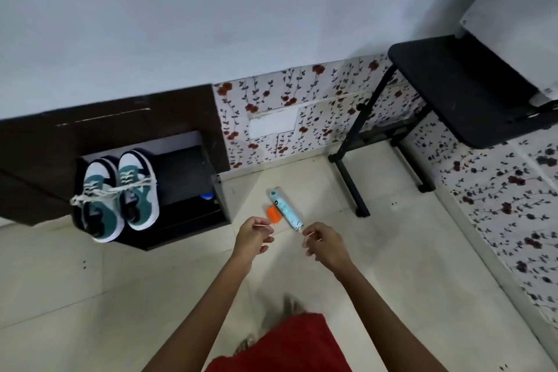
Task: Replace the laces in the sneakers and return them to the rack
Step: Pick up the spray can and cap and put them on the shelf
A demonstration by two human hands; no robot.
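Well apart, leftward, sit sneakers (116,193); left hand (253,235), right hand (324,246) each pinch thin strand (261,224).

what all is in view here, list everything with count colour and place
sneakers: two, white, teal and navy, side by side on the rack
lace: one, white, lying across both sneakers
rack: one, dark, against the wall at left
small object: one, blue, inside the rack
tube: one, light blue, lying on the floor
cap: one, orange, on the floor beside the tube
table: one, black, at right
thin pale strands: two ends, one pinched in each hand
garment: one, red, bottom edge
left hand: one, above the floor, pinching a strand
right hand: one, near the tube's end, pinching a strand
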